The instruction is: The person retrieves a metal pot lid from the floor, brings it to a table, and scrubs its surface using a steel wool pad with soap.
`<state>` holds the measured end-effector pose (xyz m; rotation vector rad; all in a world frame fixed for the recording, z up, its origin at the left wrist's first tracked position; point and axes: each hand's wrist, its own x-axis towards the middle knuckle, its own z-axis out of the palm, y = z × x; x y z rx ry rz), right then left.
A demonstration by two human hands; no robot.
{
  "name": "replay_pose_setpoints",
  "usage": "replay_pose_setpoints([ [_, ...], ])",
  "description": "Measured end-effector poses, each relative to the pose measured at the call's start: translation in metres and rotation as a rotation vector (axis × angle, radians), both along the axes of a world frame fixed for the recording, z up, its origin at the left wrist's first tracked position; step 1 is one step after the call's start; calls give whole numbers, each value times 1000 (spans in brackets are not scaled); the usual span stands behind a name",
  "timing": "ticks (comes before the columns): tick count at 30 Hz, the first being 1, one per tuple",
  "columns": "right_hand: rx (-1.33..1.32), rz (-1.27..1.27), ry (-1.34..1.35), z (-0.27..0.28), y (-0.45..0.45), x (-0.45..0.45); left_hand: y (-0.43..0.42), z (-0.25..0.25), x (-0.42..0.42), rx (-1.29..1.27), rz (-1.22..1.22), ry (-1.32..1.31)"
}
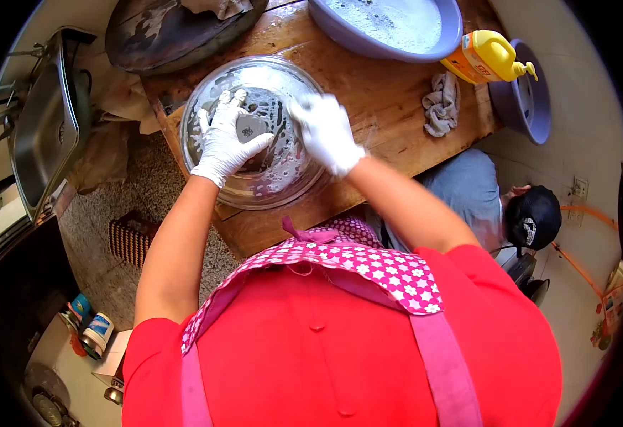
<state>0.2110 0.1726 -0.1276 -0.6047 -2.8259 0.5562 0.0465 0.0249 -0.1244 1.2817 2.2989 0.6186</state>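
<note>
A wide, round, shiny vessel (283,186), streaked with soap suds, lies on the wooden table; whether it is metal or glass is unclear. A dark grey patch with a small mark (249,127) shows at its middle. My left hand (227,139), in a white glove with suds on the fingertips, rests on the vessel with fingers spread. Over the vessel's right side is my right hand (324,134), also in a white glove. Motion smears its fingers, so anything in them is hidden.
A purple basin (354,41) of sudsy water stands at the table's far edge. Beside it are a yellow pump bottle (486,57), a crumpled cloth (442,104) and another purple basin (539,117). A dark round board (176,43) lies far left. A person in a black cap (532,217) is low at right.
</note>
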Motion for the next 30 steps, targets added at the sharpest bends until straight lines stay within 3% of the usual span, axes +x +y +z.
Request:
replay_pose_setpoints([
  [2,-47,95,-142,11,35,-47,-2,-10,-1,31,9,-4],
  [3,-405,-150,-284,25,42,-69,-3,-13,-2,68,14,-4],
  [6,5,105,-12,3,24,-37,-7,-19,3,137,47,28],
  [8,-27,12,85,2,9,3,-7,-15,16,289,152,13],
  [11,-107,5,-18,-3,10,21,-9,-24,40,426,257,133],
  [13,-37,86,71,-3,27,-8,-10,-17,48,390,281,232],
  [19,-40,366,-148,0,41,-132,-9,-23,51,402,329,282],
  [25,-58,499,65,-6,78,-50,-10,-15,49,438,333,193],
  [26,-176,386,-167,-3,76,-47,-10,-16,49,427,337,199],
  [29,-22,539,-31,2,67,-98,-10,-13,50,400,337,202],
  [30,-123,532,-148,-5,65,-126,-10,-14,50,399,337,209],
])
